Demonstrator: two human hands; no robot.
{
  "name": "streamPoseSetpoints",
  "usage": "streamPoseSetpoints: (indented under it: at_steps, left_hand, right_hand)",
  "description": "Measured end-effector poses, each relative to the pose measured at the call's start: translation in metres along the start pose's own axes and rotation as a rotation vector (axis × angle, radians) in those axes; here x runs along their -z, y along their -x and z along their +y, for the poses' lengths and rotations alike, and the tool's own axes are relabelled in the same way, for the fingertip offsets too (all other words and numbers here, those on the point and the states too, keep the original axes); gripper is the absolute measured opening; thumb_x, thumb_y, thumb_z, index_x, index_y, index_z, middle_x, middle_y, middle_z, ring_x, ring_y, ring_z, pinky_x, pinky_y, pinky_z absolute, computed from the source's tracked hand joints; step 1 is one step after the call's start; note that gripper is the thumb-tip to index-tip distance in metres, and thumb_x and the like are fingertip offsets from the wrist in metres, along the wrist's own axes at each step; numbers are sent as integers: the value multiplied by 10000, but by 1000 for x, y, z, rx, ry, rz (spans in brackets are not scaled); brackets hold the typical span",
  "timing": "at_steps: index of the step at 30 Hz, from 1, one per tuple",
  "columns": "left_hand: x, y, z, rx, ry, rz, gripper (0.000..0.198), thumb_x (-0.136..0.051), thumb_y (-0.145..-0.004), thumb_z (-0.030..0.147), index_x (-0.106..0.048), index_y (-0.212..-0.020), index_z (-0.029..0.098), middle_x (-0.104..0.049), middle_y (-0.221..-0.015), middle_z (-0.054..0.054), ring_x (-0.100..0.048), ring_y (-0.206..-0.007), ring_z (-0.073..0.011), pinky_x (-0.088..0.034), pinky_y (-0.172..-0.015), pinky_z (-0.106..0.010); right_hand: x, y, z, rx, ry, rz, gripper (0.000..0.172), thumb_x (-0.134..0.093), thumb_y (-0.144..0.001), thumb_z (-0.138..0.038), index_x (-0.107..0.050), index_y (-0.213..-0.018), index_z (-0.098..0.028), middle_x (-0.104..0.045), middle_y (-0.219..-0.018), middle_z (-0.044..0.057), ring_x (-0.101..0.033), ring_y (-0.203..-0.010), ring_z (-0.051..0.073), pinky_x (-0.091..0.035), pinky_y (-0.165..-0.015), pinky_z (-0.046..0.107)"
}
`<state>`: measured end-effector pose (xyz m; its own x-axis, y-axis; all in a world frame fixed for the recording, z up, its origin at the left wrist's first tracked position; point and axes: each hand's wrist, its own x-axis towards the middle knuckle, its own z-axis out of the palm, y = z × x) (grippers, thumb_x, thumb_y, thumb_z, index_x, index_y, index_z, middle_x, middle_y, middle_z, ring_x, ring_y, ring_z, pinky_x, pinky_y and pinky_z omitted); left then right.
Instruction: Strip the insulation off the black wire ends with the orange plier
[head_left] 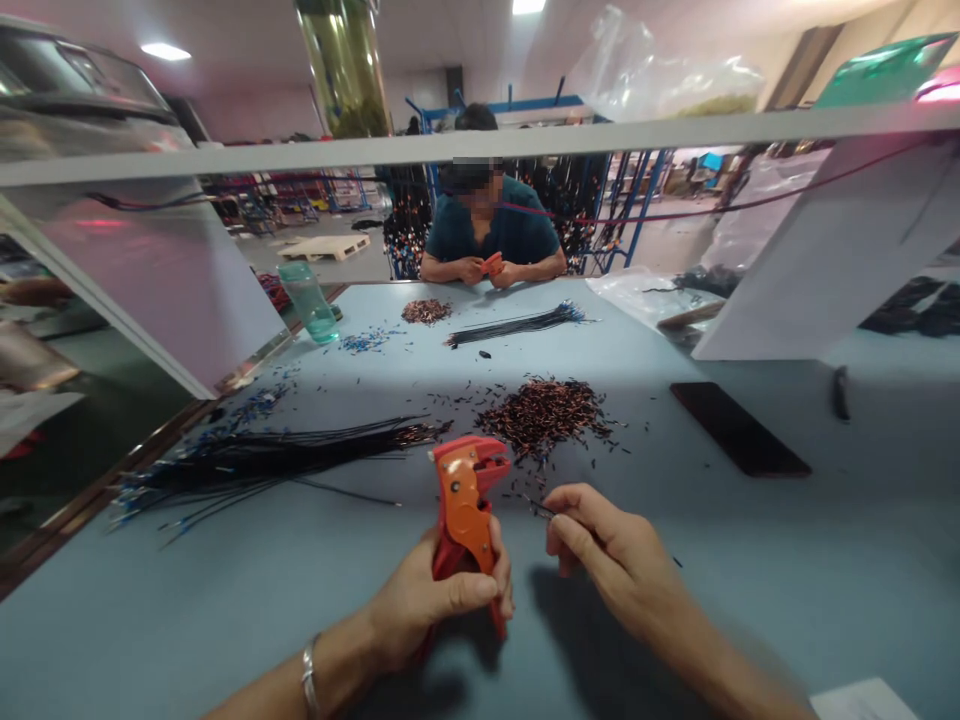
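Note:
My left hand (pixel 457 590) is wrapped round the handles of an orange and red wire stripper (pixel 466 500), its jaws upright and pointing right. To the right of the tool, my right hand (pixel 600 540) pinches a thin black wire (pixel 538 508) between thumb and fingertips; most of it is hidden by the fingers. The wire stands apart from the stripper's jaws. Just beyond both hands lies a heap of short black and copper wire offcuts (pixel 546 412). A bundle of long black wires (pixel 285 452) with blue ends stretches out to the left.
A black phone (pixel 739 428) lies at the right. Across the table (pixel 750 580), a person (pixel 491 225) holds an orange tool, near a second wire bundle (pixel 517 325) and copper scraps (pixel 426 311). A greenish bottle (pixel 309 303) stands back left. A white shelf (pixel 525 142) spans overhead.

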<state>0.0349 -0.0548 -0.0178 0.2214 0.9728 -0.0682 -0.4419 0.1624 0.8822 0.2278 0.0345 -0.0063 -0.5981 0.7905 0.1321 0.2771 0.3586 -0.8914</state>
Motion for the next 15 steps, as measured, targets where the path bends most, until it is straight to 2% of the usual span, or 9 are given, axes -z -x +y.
streamPoseSetpoints:
  at_steps: [4,7,9,11,13,15]
  left_hand:
    - [-4,3,-4,18,-44,-56,396,-754,-753,394,-500,-948,162,-556,-770,-13,-593,-695,-152,-484,-688,-328]
    - [-4,6,1,-46,-225,-17,325,-676,-815,406,-494,-954,176,-534,-806,-21,-563,-732,-149,-464,-698,-312]
    - [-1,8,5,-153,-497,37,198,-586,-873,344,-495,-948,185,-519,-829,-29,-528,-732,-142,-443,-679,-293]
    - [1,7,7,-333,-812,71,104,-539,-869,250,-491,-942,194,-508,-811,-23,-480,-684,-134,-412,-630,-276]
    - [3,6,6,-519,-1071,64,135,-537,-812,186,-479,-933,201,-501,-767,-13,-439,-639,-138,-378,-590,-277]
    - [5,3,3,-629,-1278,30,183,-516,-769,152,-472,-940,197,-518,-759,-27,-437,-652,-162,-367,-592,-296]
  right_hand:
    - [0,3,-4,-42,-10,3,215,-427,-926,-346,-513,-778,-217,-560,-554,-44,-519,-454,109,-387,-490,220]
    - [0,4,-8,-60,-29,10,235,-431,-915,-365,-498,-743,-220,-474,-487,-66,-438,-430,105,-336,-456,219]
    - [-1,4,-10,-93,-76,-17,243,-443,-906,-373,-495,-726,-219,-463,-474,-68,-417,-434,101,-324,-455,215]
    - [-4,4,-10,-156,-159,-58,245,-461,-897,-389,-498,-726,-218,-472,-474,-67,-405,-432,97,-312,-441,208]
    - [-7,4,-8,-239,-284,-105,242,-486,-884,-416,-504,-747,-218,-468,-480,-72,-383,-420,92,-287,-412,199]
    - [-11,5,-5,-305,-445,-147,224,-538,-853,-417,-505,-757,-216,-447,-500,-83,-352,-420,81,-269,-403,188]
